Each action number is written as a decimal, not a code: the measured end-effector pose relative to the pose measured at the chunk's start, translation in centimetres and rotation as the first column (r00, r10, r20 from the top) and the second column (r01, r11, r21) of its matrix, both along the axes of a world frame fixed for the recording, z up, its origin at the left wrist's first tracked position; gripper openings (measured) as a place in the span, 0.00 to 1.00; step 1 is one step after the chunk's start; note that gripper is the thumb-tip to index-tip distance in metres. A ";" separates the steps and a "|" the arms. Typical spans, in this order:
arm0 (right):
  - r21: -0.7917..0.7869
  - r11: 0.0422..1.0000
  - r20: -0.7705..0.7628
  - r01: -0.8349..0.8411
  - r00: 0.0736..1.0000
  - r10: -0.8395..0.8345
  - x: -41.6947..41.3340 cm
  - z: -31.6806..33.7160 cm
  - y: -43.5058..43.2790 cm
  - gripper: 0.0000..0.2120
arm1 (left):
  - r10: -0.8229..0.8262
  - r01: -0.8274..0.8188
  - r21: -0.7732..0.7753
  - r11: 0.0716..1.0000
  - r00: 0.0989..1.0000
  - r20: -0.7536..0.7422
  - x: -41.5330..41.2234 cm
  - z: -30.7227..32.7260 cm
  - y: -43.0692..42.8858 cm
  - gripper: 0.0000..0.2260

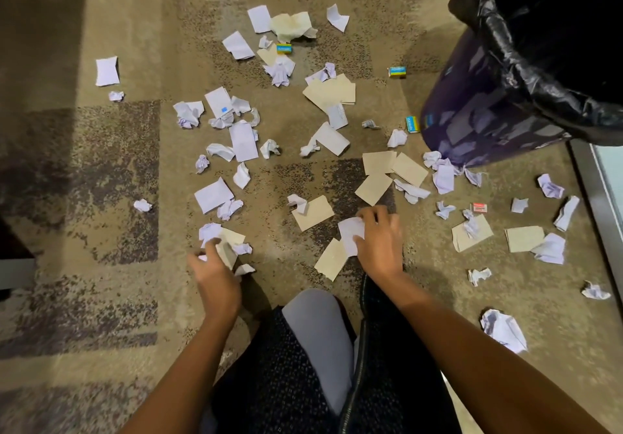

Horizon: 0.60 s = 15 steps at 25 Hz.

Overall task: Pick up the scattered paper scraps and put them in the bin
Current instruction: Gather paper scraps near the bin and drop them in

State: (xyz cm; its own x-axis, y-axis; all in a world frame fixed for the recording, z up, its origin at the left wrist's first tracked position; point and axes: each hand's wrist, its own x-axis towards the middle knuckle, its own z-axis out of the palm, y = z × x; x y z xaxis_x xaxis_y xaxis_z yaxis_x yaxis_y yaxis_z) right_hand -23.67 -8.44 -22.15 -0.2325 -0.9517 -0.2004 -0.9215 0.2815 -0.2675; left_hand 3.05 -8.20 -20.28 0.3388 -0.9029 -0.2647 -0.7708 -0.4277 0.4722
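Head view, looking down at a patterned beige-and-brown carpet floor (111, 170). The person is crouched, knees at bottom centre.

- The right hand (381, 241) is low on the carpet. Its fingers (372, 214) are curled over a flat white paper scrap (350, 231), with the thumb pinching the near edge. This scrap overlaps a tan paper rectangle (332, 260) lying flat on the carpet.
- The left hand (215, 276) is slightly blurred. It grips a tan paper piece (226, 251), held upright, with crumpled white bits just beside it. Exact finger placement cannot be told.
- Many white and tan paper scraps (242, 140), flat and crumpled, lie across the carpet ahead and to the right. Some overlap, others lie well apart.
- A dark purple bin (478, 123) with a black plastic liner (526, 62) stands at upper right, with scraps touching its base.
- Three small blue-and-yellow boxes (284, 49) and one small red box (480, 207) lie among the scraps.
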 end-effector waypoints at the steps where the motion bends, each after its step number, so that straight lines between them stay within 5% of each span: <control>1: 0.099 0.992 0.009 0.080 0.997 -0.081 0.1 0.1 -0.2 0.25 | 0.035 -0.034 0.015 0.999 0.999 -0.025 0.3 0.0 -0.7 0.27; 4: 0.342 0.934 0.003 0.104 0.994 -0.112 0.9 0.3 -0.5 0.37 | 0.128 -0.120 0.144 0.982 0.991 -0.043 1.0 -1.0 -2.4 0.29; 8: 0.402 0.914 0.041 -0.052 0.998 0.039 2.8 0.2 0.2 0.44 | 0.091 -0.087 0.234 0.968 0.996 -0.007 0.5 -2.2 -2.8 0.27; 15: 0.221 0.962 0.198 -0.160 0.973 0.117 4.4 0.2 1.3 0.16 | -0.085 0.064 0.173 0.983 0.990 0.114 -0.1 -1.9 -1.9 0.20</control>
State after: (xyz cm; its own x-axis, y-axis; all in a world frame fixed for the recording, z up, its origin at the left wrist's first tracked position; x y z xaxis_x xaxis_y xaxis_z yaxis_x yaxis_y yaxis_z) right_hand -19.24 -7.10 -21.97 -0.0406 -0.8932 -0.4478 -0.8979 0.2292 -0.3759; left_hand 2.96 -10.14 -22.19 0.3111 -0.8727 -0.3763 -0.8501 -0.4325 0.3004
